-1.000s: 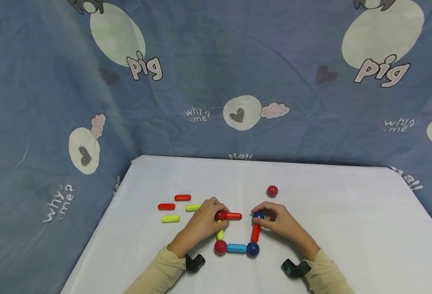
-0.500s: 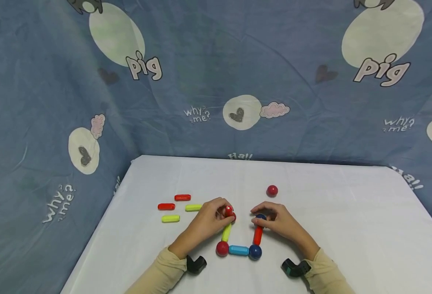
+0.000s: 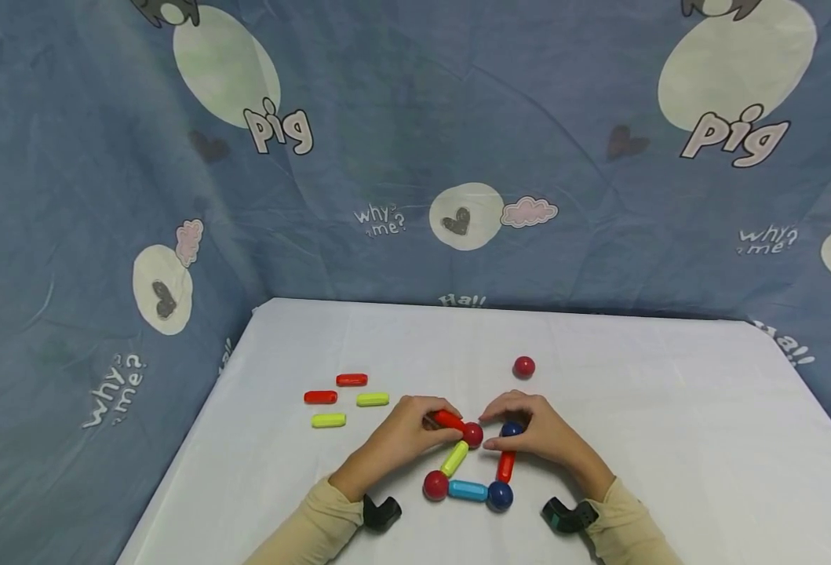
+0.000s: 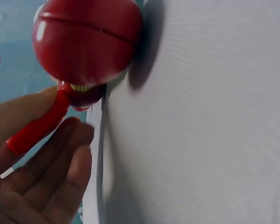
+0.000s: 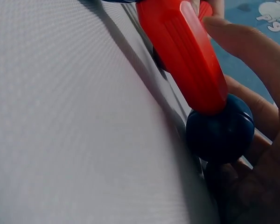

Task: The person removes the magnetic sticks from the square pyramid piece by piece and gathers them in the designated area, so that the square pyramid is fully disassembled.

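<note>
My left hand (image 3: 404, 430) pinches a red magnetic rod (image 3: 449, 420) between thumb and fingers. The rod's right end meets a red ball (image 3: 472, 435). A yellow-green rod (image 3: 454, 458) runs from that ball to a nearer red ball (image 3: 435, 485), which the left wrist view shows large. A light blue rod (image 3: 468, 490) links it to a dark blue ball (image 3: 500, 496). From there another red rod (image 5: 186, 56) leads to a second blue ball (image 5: 220, 130). My right hand (image 3: 537, 428) curls its fingers round this ball, its thumb reaching past it.
Two red rods (image 3: 351, 380) and two yellow-green rods (image 3: 329, 421) lie loose to the left on the white table (image 3: 669, 408). A single red ball (image 3: 524, 367) sits beyond my right hand. A patterned blue cloth (image 3: 387, 141) hangs behind.
The left hand has moved right and nearer, turning its red rod so it points back leftward. The joined chain has shifted right, its yellow-green rod leaning toward the right hand, which has barely moved.
</note>
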A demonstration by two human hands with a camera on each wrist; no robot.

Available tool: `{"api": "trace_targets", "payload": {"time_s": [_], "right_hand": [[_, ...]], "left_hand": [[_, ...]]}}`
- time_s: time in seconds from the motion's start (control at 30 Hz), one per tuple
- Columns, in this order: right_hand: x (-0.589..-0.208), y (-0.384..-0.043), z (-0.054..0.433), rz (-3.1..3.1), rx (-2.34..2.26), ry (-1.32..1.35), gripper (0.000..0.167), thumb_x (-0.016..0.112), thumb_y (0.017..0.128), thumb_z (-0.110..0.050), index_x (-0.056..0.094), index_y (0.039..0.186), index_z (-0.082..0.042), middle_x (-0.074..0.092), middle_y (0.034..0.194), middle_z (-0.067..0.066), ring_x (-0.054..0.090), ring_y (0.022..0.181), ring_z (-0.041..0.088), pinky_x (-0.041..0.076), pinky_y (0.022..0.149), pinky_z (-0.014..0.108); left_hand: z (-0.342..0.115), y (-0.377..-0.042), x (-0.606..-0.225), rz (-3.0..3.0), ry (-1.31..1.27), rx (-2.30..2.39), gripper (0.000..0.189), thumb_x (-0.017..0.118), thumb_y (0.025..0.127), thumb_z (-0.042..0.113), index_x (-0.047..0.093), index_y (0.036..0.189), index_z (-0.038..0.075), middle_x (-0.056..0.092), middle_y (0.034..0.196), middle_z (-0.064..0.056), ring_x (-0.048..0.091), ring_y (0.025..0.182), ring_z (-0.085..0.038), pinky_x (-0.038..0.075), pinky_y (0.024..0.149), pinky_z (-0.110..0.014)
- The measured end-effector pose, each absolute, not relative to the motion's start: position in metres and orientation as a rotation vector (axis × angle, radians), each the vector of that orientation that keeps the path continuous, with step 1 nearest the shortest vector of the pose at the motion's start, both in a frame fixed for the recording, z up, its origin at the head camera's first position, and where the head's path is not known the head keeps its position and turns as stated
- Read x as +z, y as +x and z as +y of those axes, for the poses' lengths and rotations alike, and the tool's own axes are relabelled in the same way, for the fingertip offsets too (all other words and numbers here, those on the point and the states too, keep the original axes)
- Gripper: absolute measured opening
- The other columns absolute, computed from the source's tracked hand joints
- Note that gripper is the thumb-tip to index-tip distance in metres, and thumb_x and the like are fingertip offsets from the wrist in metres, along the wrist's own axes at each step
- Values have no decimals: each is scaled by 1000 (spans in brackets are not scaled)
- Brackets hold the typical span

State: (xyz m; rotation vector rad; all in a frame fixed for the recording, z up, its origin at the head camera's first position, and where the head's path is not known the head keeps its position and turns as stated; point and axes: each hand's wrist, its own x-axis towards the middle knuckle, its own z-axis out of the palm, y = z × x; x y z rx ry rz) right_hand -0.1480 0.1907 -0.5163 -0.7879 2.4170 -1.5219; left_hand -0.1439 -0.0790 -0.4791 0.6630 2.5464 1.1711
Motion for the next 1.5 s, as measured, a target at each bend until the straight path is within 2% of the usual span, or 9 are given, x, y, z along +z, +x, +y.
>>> {"api": "trace_targets", "payload": {"time_s": [0.23,0.5,0.67,0.77,0.97,1.13,1.5], "right_hand": [[-518,-148,191,2391,-1509,-831,31,89,82,-21,80,111,-19,77,110,-1,65,106,12,51,96,26],[-519,-148,189,2379,-1463,-852,32,89,82,-27,81,112,-19,77,106,-4,64,98,10,50,87,25],[-518,-148,189,2372,-1458,-845,27,88,83,-27,82,108,-19,75,99,-3,64,91,13,50,82,24],[-517,-148,189,2377,-1450,-836,27,88,82,-27,81,107,-20,75,99,-3,64,91,14,50,83,24],[-516,-147,188,2392,-1422,-802,26,88,83,-28,81,107,-21,75,99,-3,63,91,15,48,84,24],[-515,-147,186,2407,-1395,-790,26,87,84,-30,80,108,-23,75,100,-6,62,93,13,49,85,24],[-512,-147,190,2395,-1402,-701,25,85,86,-29,79,110,-22,75,105,-4,62,97,14,51,86,23]], "left_hand": [[-77,-143,-481,2602,656,1047,27,83,88,33,80,111,20,68,96,9,56,84,-6,48,74,-20],[-72,-139,-481,2570,709,1010,27,85,86,30,80,110,19,75,96,11,59,87,-2,48,83,-24],[-71,-138,-478,2575,634,966,23,85,86,33,78,105,22,69,87,13,55,84,-8,45,76,-24],[-73,-139,-475,2573,646,944,20,84,87,31,78,105,23,67,86,13,55,84,-9,44,76,-25],[-77,-142,-472,2582,769,897,19,84,87,28,81,105,21,71,91,14,56,86,-2,46,84,-25],[-81,-143,-470,2580,779,845,20,85,86,29,81,103,19,70,90,14,55,87,-3,47,82,-23],[-114,-150,-449,2843,504,747,16,88,80,10,79,93,12,66,85,4,58,80,-13,51,74,-30]]}}
